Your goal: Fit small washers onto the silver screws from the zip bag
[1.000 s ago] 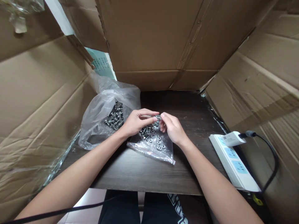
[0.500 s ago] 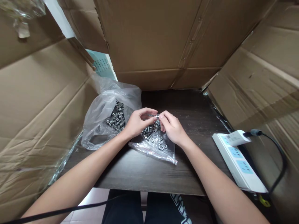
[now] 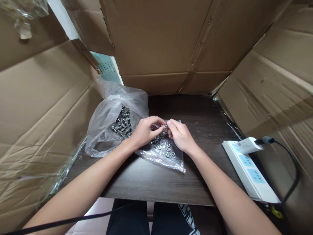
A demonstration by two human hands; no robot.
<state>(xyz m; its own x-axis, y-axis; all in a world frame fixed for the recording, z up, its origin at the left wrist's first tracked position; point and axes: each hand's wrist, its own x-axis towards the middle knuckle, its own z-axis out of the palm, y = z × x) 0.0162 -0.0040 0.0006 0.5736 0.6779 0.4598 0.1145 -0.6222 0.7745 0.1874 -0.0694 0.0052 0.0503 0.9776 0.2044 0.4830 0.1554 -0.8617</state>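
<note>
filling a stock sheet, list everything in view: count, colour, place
table: one, dark brown, centre
zip bag: one, clear, on table
nuts, bolts: many, silver, at zip bag
metal piece: count unclear, silver, over zip bag
plastic bag: one, cloudy, left
bolt heap: many, silver, in plastic bag
cardboard: three sides, brown, around table
paper: one, pale green, back left
wrap: some, clear, upper left
power strip: one, white, right
plug: one, white, in power strip
cord: one, black, right
strap: one, black, lower left
item: one, yellow, lower right
floor: one, pinkish, bottom
trousers: one pair, dark, bottom
arms: two, bare, lower
left grip: one, at metal piece
right grip: one, at metal piece
</note>
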